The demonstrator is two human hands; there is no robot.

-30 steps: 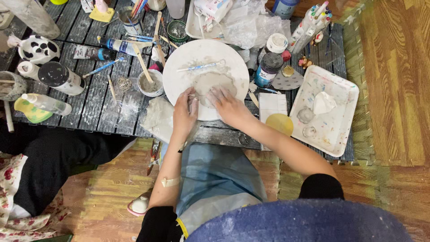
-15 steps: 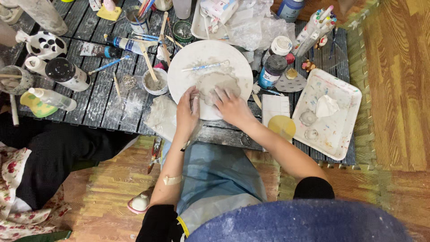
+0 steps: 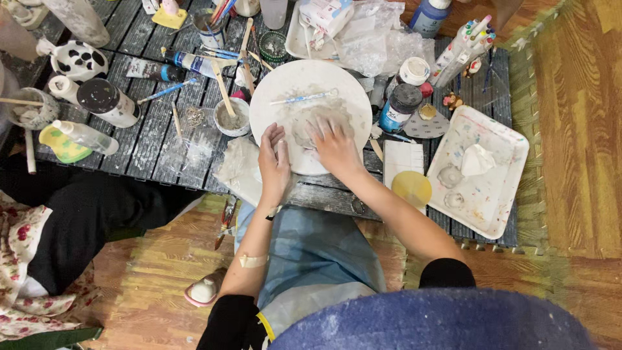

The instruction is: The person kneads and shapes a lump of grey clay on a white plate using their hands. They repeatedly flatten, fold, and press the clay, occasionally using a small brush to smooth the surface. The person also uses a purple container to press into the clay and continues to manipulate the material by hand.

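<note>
A round white board lies on the low dark slatted table, smeared with grey clay. A flattened lump of grey clay sits near its front half. My right hand presses flat on the clay with fingers spread. My left hand rests open on the board's front left rim, just beside the clay. A thin blue-handled tool lies across the board behind the clay. Neither hand grips anything.
A small bowl of slip with a wooden stick stands left of the board. Paint bottles, tubes and jars crowd the back. A white paint-stained tray and a yellow sponge lie at right. Another person's dark legs are at left.
The view has shifted slightly. Both hands stay on the board; my right hand has spread further over the clay and my left hand has slid a little toward the rim.
</note>
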